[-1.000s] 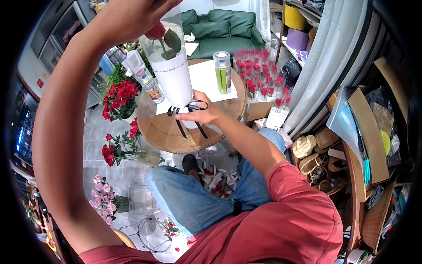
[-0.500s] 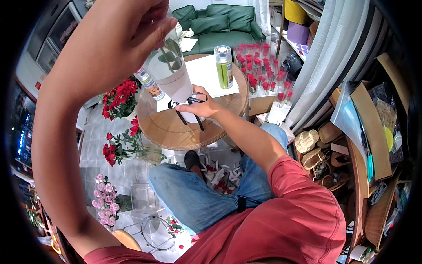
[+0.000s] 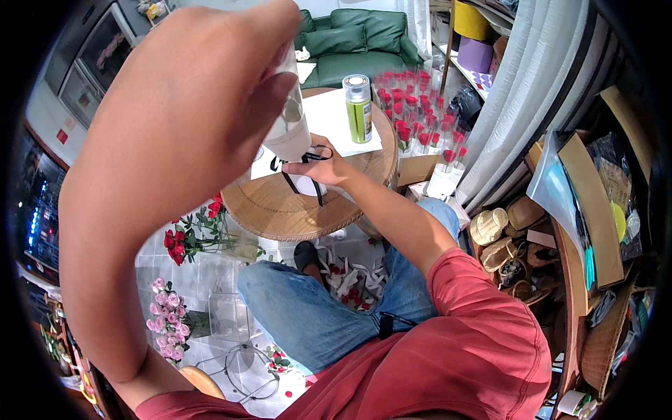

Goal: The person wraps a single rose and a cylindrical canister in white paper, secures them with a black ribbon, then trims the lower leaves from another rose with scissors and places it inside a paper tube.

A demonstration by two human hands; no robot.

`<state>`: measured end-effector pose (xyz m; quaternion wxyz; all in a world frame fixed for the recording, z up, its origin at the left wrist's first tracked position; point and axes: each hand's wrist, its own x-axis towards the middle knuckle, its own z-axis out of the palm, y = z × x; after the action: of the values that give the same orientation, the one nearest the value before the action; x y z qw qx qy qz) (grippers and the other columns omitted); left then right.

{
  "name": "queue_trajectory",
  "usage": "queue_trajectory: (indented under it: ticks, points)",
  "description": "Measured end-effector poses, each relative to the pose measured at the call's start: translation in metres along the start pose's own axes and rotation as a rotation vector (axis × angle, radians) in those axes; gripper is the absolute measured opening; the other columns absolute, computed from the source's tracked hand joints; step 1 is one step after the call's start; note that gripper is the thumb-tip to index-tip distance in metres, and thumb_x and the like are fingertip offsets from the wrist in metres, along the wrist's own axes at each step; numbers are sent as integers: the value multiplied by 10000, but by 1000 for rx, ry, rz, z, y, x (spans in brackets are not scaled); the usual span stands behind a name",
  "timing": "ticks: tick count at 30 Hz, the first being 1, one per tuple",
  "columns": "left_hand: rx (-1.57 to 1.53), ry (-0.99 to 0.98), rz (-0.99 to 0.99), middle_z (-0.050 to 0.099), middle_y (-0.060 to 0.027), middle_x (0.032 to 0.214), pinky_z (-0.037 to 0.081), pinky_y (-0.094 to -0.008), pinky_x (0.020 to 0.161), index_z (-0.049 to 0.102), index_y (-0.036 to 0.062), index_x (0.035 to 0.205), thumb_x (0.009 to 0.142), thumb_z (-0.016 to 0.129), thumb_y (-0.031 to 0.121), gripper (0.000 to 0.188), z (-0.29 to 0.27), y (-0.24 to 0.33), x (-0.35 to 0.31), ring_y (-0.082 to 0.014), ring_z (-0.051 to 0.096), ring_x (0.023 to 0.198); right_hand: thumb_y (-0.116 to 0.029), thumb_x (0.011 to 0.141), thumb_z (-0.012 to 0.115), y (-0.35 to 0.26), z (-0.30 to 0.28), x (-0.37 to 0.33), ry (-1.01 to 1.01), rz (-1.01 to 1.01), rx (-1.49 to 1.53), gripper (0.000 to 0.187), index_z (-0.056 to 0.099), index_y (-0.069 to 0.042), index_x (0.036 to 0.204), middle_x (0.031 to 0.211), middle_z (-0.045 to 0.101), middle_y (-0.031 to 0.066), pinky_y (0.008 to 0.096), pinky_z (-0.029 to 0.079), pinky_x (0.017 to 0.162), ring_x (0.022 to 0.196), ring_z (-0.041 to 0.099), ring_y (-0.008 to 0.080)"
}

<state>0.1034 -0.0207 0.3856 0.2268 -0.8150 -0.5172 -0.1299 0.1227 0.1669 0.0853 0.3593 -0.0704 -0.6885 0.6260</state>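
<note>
Far left: pink roses, ruffled, bunched on the floor side, no sleeves visible. Next, loose red roses, green stems bare, also unwrapped, so I'd count those as work left.

Left hand is up at the top of the sleeve. Its fingers are hidden behind the hand, so can't tell if that grip is clamped or loose. Sleeve is over the near surface, tilted slightly: tapered tube, thin clear film above, matte white below. Contents blocked by the hand.

Black ribbon sits at the sleeve's narrow base, flat and smooth, tails hanging. Tying looks done; top end looks like the open item, my read only. Right hand has its grip closed round that base.

Surface is round wood, rope-like edge, white paper on it. Green spray can, cylindrical, clear cap, stands upright on the paper.

Right: many sleeved red roses, white bases, apparently finished units. Far right: woven baskets, coarse weave.
</note>
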Motion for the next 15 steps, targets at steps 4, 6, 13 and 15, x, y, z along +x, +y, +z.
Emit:
queue_trajectory:
  ticks: [4,6,13,15]
  points:
    - [-67,-43,-117,664,-108,785,501,-333,691,546,-18,916,984,639,118,177,-15,-42,12,-177,649,757,-204,761,913,-7,6,-3,43,46,-132,632,623,-77,1309,1160,725,39,336,503,998,1101,639,149]
    - [-83,-61,-475,686,-140,758,551,-346,668,592,-58,905,949,589,30,99,-29,-21,42,-227,737,798,-227,748,923,-3,1,-4,2,6,-66,658,618,-68,1309,1155,723,47,332,511,978,1080,648,153]
    - [245,241,-357,700,-136,825,570,-331,716,654,-91,1023,973,600,40,150,-24,-14,79,-193,678,756,-293,708,934,18,-28,-33,139,9,-212,709,611,-20,1277,1124,710,116,360,541,930,1024,680,205]
    - [231,267,-334,692,-126,816,569,-323,692,654,-94,1083,985,611,53,182,-27,-11,89,-186,677,743,-277,719,929,13,-30,-49,172,-3,-185,689,614,-25,1278,1134,705,99,357,536,929,1035,672,202]
